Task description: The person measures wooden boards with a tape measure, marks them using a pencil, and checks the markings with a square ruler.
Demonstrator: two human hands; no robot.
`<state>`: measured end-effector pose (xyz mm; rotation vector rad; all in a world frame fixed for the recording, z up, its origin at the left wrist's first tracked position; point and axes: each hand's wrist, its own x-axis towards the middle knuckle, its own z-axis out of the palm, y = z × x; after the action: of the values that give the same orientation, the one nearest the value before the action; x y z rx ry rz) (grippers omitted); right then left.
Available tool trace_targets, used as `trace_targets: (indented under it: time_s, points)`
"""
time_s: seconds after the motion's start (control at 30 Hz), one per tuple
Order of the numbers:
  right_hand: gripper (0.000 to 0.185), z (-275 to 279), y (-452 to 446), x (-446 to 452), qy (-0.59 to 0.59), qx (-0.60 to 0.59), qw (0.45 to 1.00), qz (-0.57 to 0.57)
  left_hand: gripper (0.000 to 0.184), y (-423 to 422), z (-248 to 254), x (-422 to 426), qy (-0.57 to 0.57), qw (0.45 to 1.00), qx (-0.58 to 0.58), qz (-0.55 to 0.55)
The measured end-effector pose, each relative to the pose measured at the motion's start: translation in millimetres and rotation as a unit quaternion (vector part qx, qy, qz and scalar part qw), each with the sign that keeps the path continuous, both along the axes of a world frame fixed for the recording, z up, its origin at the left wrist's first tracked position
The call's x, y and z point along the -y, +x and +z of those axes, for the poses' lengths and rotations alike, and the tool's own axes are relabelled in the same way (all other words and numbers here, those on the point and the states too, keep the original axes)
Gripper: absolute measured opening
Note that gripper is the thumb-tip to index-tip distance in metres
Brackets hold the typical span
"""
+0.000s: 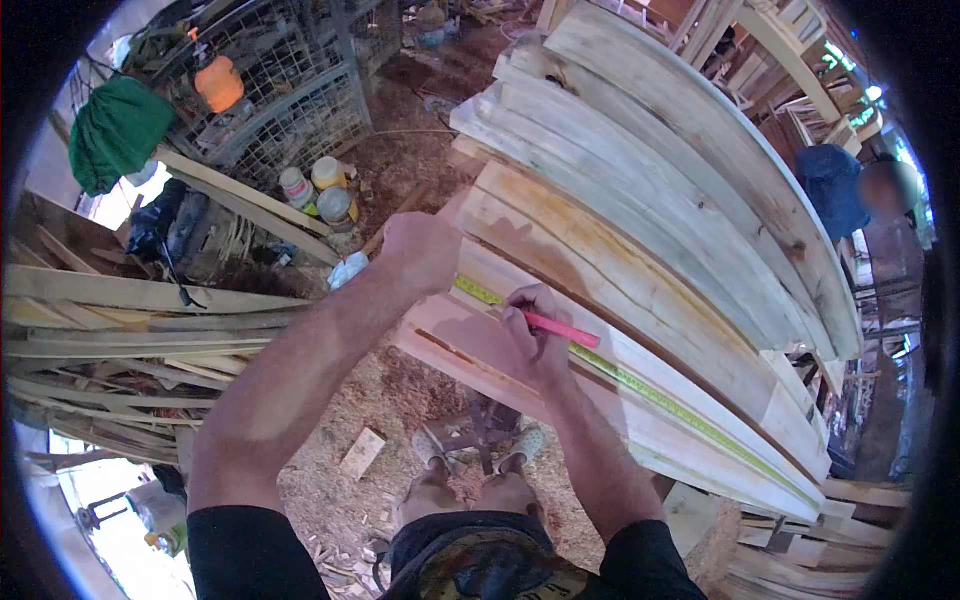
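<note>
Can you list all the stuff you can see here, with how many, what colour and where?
Tape measure: one, yellow-green, along a board
Stick: one, pink, in the right hand
Boards: many, pale brown, centre to upper right
Wood strips: many, tan, left
Wood block: one, pale, on the floor
Tubs: three, white, yellowish and greyish, upper left
Orange container: one, orange, upper left
Bag: one, green, upper left
Other person: one, blue top, far right
Shoes: two, pale, bottom centre
Left hand: one, bare, by the tape
Right hand: one, bare, centre
</note>
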<state>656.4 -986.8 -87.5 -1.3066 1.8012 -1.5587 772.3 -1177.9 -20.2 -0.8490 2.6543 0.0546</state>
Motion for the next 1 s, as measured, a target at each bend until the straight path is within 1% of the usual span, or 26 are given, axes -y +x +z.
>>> trace_targets:
  time_s: [0.07, 0.17, 0.27, 0.37, 0.47, 0.57, 0.67, 0.77, 0.87, 1.0]
  points:
    - [0.011, 11.1, 2.7, -1.6, 0.036, -0.034, 0.999, -0.003, 0.027, -0.3, 0.2, 0.3, 0.0, 1.0, -0.004, 0.006]
    - [0.009, 12.9, 9.1, 2.8, 0.012, -0.032, 0.999, -0.018, 0.028, 0.4, -0.6, 0.7, 0.002, 1.0, -0.01, -0.002]
    - [0.008, 9.2, 7.9, 1.6, 0.022, 0.014, 1.0, -0.014, 0.029, -0.6, 2.1, 1.6, 0.016, 1.0, 0.006, -0.004]
    - [0.004, 3.2, 0.5, 1.4, 0.006, -0.071, 0.997, -0.008, 0.029, 0.3, 4.5, 0.0, 0.007, 1.0, -0.003, -0.007]
    - [0.005, 9.1, 1.0, -0.5, 0.022, -0.032, 0.999, -0.001, 0.029, 1.7, 7.0, -0.9, 0.007, 1.0, -0.005, -0.01]
    - [0.006, 9.0, 1.2, 0.0, 0.02, -0.032, 0.999, 0.004, 0.028, 1.1, 3.2, 0.8, 0.012, 1.0, -0.006, -0.008]
    - [0.007, 2.5, 3.2, 1.3, 0.047, -0.056, 0.997, -0.015, 0.027, 1.5, 3.1, 0.7, 0.01, 1.0, -0.012, -0.006]
    - [0.008, -1.1, 4.9, 1.6, 0.045, -0.041, 0.998, -0.011, 0.027, 1.9, 1.1, 1.3, 0.009, 1.0, -0.024, -0.009]
    - [0.006, -0.4, 10.7, 4.3, 0.039, -0.07, 0.996, -0.03, 0.026, 0.8, -2.2, 2.8, 0.017, 1.0, -0.019, -0.006]
    - [0.008, 4.4, 11.0, 5.2, 0.043, -0.081, 0.995, -0.03, 0.025, 0.7, 3.1, 1.9, 0.029, 0.999, -0.015, 0.003]
